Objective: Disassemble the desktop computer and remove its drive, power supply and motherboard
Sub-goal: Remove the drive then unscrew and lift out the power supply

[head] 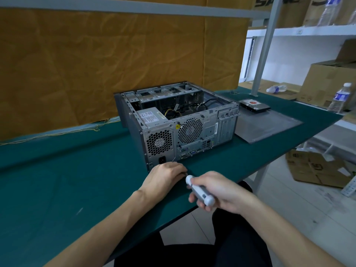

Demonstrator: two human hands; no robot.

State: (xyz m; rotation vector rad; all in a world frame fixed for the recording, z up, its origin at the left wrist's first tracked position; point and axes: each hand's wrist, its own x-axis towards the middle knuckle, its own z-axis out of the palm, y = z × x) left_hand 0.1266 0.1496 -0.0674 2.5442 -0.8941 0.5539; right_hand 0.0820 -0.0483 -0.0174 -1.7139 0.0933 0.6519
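An open desktop computer case (179, 120) lies on its side on the green table (57, 189), rear panel toward me. The power supply (152, 115) sits inside at the left, with loose cables (208, 105) behind it. A drive (254, 106) lies on the table to the right of the case, beside the removed grey side panel (267, 126). My right hand (221, 189) grips a white and grey electric screwdriver (200, 191) just in front of the case. My left hand (165, 176) rests fingers-down on the table at the case's lower rear corner, touching the screwdriver's tip end; what it pinches is hidden.
An orange-brown cloth backdrop (115, 54) hangs behind the table. A shelf at the right holds cardboard boxes (327, 81) and water bottles (341, 97). More boxes (316, 168) stand on the floor under the table's right edge. A metal post (264, 51) rises at the table's back right.
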